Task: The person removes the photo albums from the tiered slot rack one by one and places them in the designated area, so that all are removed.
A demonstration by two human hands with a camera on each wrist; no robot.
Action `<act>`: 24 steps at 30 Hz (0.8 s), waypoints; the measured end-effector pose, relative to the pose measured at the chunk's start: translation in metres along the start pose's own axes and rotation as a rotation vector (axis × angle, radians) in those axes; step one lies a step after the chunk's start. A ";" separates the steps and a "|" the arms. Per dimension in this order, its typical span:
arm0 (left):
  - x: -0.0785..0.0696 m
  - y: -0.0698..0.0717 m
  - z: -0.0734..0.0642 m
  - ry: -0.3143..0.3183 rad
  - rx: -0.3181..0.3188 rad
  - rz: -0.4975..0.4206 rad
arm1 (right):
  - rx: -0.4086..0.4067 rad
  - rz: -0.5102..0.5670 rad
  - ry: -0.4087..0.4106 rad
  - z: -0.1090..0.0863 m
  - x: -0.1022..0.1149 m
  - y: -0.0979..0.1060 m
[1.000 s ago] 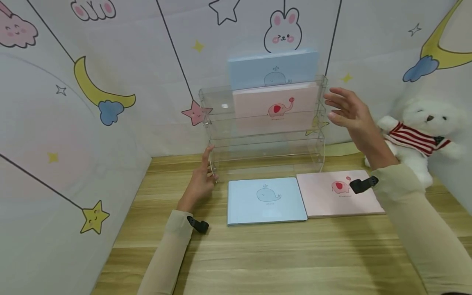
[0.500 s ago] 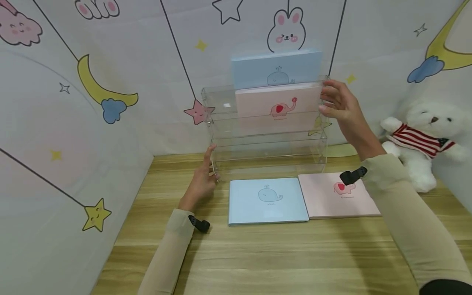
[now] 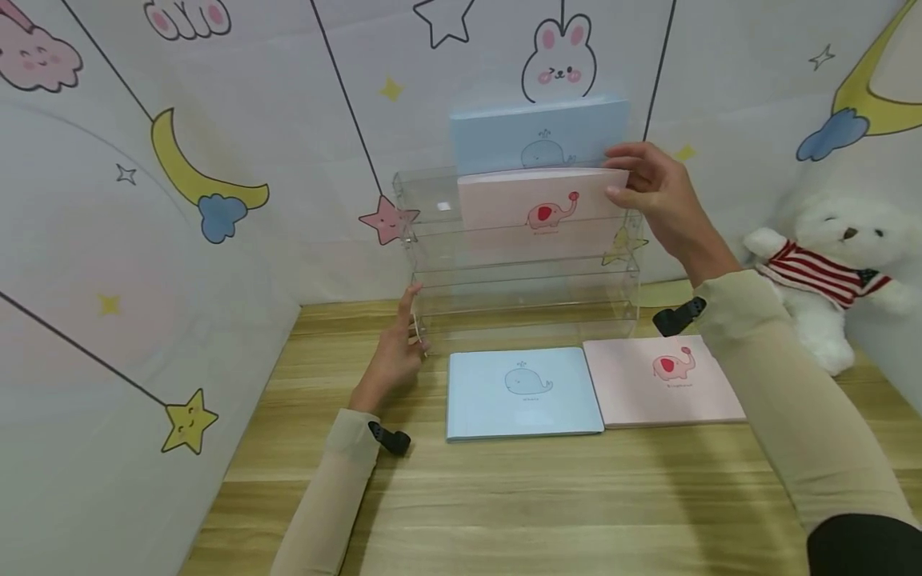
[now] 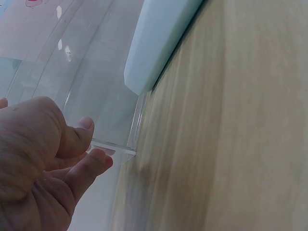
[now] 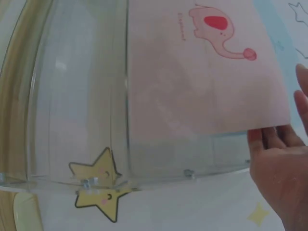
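Two grips are yours: your left hand [image 3: 392,352] holds the side of the rack [image 3: 519,280], and your right hand [image 3: 659,192] pinches the pink book [image 3: 540,210] standing in it by the top right corner, probably a sound hold for something light, stiff and slick.
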State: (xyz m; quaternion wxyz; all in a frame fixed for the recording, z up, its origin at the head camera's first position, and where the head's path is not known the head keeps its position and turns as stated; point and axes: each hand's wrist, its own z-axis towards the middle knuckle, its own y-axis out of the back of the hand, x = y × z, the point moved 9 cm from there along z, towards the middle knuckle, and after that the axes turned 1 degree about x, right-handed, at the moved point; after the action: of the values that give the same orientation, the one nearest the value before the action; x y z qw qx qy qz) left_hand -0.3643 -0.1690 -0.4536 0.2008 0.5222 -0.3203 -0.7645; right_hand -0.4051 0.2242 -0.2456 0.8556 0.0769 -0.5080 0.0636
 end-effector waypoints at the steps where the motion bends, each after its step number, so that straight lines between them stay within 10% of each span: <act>1: 0.000 0.000 0.000 -0.001 0.000 0.001 | 0.003 -0.002 -0.005 0.002 0.000 0.000; 11: -0.002 -0.002 0.000 0.030 0.012 -0.015 | 0.042 -0.167 -0.075 0.015 -0.014 -0.009; 24: -0.002 -0.001 0.000 0.028 -0.003 -0.016 | -0.125 -0.269 -0.080 0.014 -0.025 -0.008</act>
State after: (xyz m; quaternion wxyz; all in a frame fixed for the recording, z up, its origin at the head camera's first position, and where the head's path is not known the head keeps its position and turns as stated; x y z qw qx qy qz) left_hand -0.3638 -0.1675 -0.4528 0.1998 0.5353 -0.3120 -0.7591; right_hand -0.4281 0.2128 -0.2615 0.8387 0.0931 -0.5296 -0.0864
